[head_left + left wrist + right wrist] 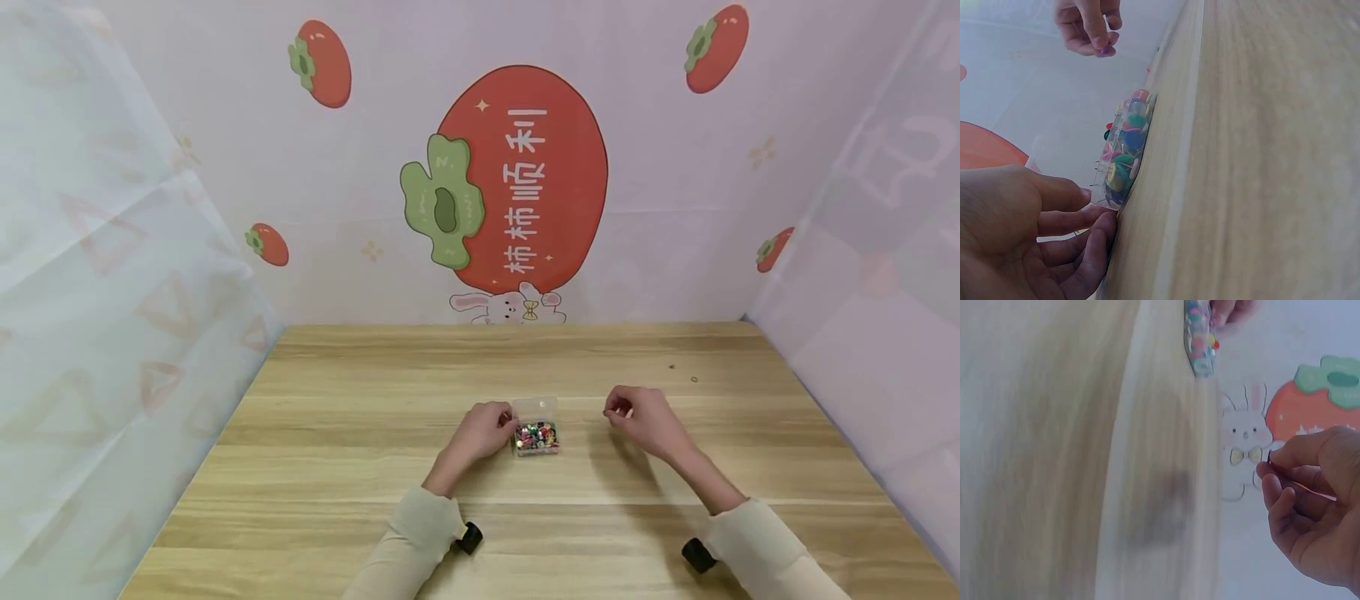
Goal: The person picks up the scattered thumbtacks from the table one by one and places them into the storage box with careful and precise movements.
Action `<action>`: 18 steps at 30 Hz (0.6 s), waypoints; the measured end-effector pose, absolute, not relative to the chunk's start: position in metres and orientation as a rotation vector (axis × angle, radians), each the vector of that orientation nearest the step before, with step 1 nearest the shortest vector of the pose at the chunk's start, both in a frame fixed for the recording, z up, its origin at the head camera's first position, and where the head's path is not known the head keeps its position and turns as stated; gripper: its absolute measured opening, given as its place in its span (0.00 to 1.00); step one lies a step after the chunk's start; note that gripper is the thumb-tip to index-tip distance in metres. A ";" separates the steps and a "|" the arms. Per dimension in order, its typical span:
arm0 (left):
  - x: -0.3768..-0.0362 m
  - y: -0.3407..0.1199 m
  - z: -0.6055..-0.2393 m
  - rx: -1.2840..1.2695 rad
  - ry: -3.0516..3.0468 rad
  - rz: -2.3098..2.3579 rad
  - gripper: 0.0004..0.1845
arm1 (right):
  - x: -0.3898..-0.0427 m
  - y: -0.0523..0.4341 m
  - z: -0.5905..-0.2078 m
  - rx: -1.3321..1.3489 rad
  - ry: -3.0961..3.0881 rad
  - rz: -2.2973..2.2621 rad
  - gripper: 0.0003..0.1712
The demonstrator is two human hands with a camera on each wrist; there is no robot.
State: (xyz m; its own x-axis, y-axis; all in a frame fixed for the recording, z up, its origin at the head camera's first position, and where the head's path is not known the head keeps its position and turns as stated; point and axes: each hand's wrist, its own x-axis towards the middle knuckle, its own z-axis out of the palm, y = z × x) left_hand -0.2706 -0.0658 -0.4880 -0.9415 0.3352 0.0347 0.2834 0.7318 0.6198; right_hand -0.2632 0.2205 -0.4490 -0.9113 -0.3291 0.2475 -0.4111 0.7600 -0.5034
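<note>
Your left hand (482, 432) rests on the desk (337, 467) with its fingers (1094, 247) curled against the near left side of a small clear box (537, 427), holding it steady. The box sits just to the right of that grip, between your two hands, its lid tipped open at the back. Inside lies a heap of coloured push pins (1127, 153), green, blue, yellow and pink among them.

Your right hand (643, 419) hovers to the right of the box, apart from it and raised slightly off the desk. Its grip is narrow: thumb and forefinger (1279, 464) are pinched together on one small pin (1105, 50), whose purple head shows at the fingertips in the left wrist view. The other fingers of that hand are loosely curled beneath.

Beyond both hands, the far edge of the desk meets a backdrop (675, 208) printed with a large red persimmon (517, 175) and a little rabbit (1242, 437) with a bow.
</note>
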 end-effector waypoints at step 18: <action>-0.271 -0.067 -0.486 0.497 2.840 1.008 0.06 | -0.255 0.143 -0.463 0.857 -2.802 0.867 0.08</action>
State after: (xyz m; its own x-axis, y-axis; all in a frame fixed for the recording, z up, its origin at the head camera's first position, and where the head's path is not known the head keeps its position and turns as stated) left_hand -0.2712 -0.0665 -0.4860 -0.9433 0.3310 0.0258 0.2732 0.7299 0.6266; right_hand -0.2553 0.1431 -0.4630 -0.8391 -0.4892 0.2378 -0.5380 0.6822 -0.4952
